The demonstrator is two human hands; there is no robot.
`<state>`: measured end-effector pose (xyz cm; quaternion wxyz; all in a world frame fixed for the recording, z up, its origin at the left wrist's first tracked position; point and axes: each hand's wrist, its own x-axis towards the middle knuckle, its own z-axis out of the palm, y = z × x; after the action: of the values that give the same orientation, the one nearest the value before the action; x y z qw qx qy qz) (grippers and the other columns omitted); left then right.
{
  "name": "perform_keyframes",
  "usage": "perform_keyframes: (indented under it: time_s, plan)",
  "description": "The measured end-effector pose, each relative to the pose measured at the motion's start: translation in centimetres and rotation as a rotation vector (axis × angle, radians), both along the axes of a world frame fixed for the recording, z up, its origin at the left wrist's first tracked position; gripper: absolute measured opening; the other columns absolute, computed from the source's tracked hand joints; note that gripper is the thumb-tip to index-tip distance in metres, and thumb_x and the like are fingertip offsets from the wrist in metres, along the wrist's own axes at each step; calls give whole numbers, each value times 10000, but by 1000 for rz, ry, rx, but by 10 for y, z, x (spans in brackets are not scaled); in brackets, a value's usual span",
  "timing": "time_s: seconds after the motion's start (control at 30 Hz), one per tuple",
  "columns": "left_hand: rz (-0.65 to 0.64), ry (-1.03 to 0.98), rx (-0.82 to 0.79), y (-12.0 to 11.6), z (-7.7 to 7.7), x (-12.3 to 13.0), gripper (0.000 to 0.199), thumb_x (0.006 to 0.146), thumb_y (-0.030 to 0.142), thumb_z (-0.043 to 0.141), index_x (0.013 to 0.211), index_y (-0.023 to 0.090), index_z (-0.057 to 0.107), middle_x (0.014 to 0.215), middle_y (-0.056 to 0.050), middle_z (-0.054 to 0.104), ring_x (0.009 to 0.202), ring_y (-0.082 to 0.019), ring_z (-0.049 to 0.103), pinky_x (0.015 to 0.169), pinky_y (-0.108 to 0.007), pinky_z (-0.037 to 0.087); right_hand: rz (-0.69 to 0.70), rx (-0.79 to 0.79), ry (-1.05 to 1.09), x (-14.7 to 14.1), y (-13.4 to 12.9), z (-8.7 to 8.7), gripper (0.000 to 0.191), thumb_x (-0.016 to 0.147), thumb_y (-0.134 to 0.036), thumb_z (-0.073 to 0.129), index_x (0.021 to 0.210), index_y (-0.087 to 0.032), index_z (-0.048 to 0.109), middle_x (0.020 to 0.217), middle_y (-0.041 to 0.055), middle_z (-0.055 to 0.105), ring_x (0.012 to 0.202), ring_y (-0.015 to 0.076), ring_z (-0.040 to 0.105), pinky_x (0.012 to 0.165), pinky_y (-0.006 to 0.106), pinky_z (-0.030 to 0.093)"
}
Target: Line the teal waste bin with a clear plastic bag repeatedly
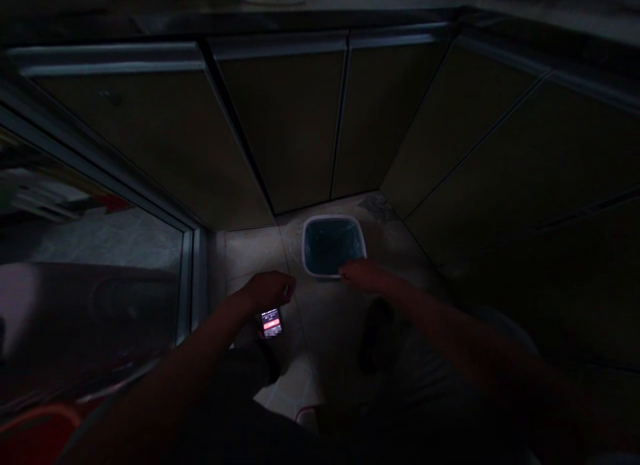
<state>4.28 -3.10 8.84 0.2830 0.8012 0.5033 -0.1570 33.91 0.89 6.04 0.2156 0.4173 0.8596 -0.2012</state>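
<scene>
A bin with a pale rim (326, 276) and a dark teal inside stands on the tiled floor in the middle of the view. My right hand (359, 276) is at the bin's near right corner, its fingers curled in; what they grip, if anything, is too dark to make out. To the left of the bin, apart from it, my left hand (271, 288) is closed, and a small pale spot shows at its fingers. Just below that hand a phone (271, 324) with a lit screen lies low, near my left foot.
Dark cabinet doors (285, 125) surround the corner beneath a counter (320, 0). A metal-framed glass door (193, 272) stands at the left. A red-orange basin (40, 432) is at the lower left. My foot (377, 332) is below my right hand.
</scene>
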Motion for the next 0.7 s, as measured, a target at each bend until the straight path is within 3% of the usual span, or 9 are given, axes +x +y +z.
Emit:
perform_keyframes:
  time_s: [0.1,0.23,0.37,0.6,0.7]
  plan:
    - [-19,27,-6,-1,-8,0,141,884,225,725,1020,261,736,1086,-30,797,1054,-241,718,831,-310,494,40,-43,8,-8,0,-9,312,1047,-250,551,1242,-170,780,1311,143,743,1135,257,720,824,285,501]
    - [-18,74,-48,-2,-16,1,375,874,267,772,1245,286,722,1141,-39,801,1116,-253,731,897,-328,530,56,-114,31,-9,4,-24,297,1016,-210,588,1214,-169,805,1322,127,753,1159,255,713,856,280,505]
    - [-27,107,-83,-4,-23,-1,530,883,285,769,1403,302,671,1222,-44,803,1204,-257,729,957,-331,547,34,-154,55,-8,8,-26,304,1016,-208,605,1233,-168,814,1325,123,764,1168,251,719,890,274,509]
    - [-30,104,-107,-10,-33,-2,656,932,318,713,1573,291,573,1387,-86,764,1299,-294,710,1057,-396,547,-20,-226,144,-6,24,9,302,949,-179,659,1175,-232,851,1266,60,808,1153,229,742,846,239,500]
    - [-48,117,-102,-12,-33,4,829,946,355,699,1711,294,385,1545,-134,666,1398,-336,651,1118,-462,522,-82,-281,184,2,34,30,346,931,-133,618,1151,-241,862,1087,41,838,918,186,778,767,228,499]
